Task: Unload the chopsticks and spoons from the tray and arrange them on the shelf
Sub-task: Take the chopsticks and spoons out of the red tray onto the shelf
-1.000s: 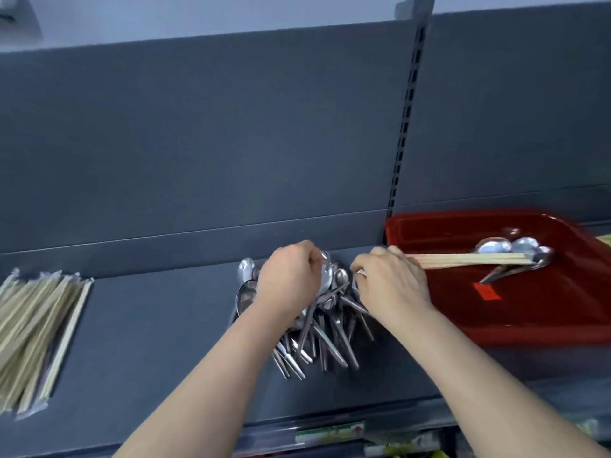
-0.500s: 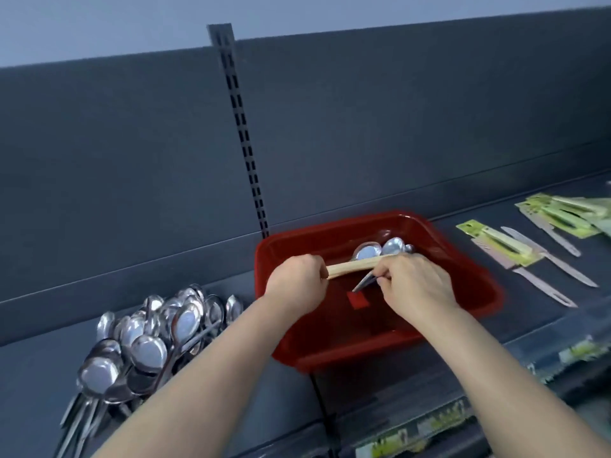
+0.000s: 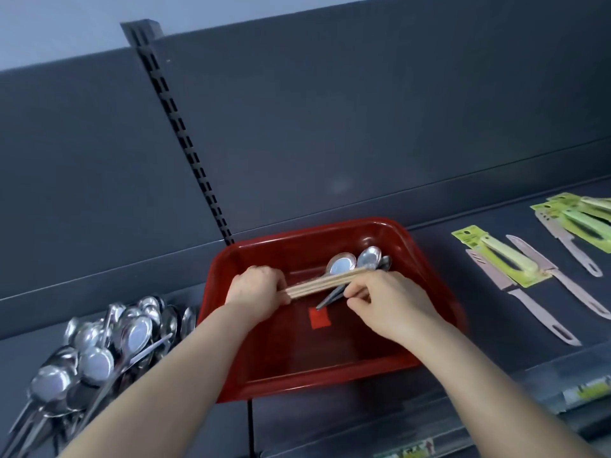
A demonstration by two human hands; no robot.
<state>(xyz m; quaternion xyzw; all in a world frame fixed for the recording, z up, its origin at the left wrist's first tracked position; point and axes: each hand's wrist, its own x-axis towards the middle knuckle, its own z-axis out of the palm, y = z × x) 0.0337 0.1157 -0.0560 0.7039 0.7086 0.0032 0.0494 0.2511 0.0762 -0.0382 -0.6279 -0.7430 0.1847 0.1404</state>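
A red tray [image 3: 433, 285] sits on the dark shelf [image 3: 380, 421]. Inside it my left hand [image 3: 256, 289] grips one end of a bundle of wooden chopsticks [image 3: 325, 281], which slants up to the right across the tray. My right hand [image 3: 388, 300] is over the tray's middle, its fingers pinching the handles of the metal spoons [image 3: 355, 262] whose bowls lie at the tray's back. A red label [image 3: 319, 318] marks the tray floor. A pile of metal spoons [image 3: 109, 342] lies on the shelf to the left of the tray.
Packaged knives with green cards [image 3: 515, 259] and loose pinkish knives [image 3: 542, 312] lie on the shelf right of the tray. A slotted upright [image 3: 185, 140] runs up the dark back panel. Price labels [image 3: 591, 391] line the shelf's front edge.
Both hands left the spoon pile and moved right into the red tray. My left hand took hold of the chopstick bundle and my right hand closed on the spoon handles. The view swung right.
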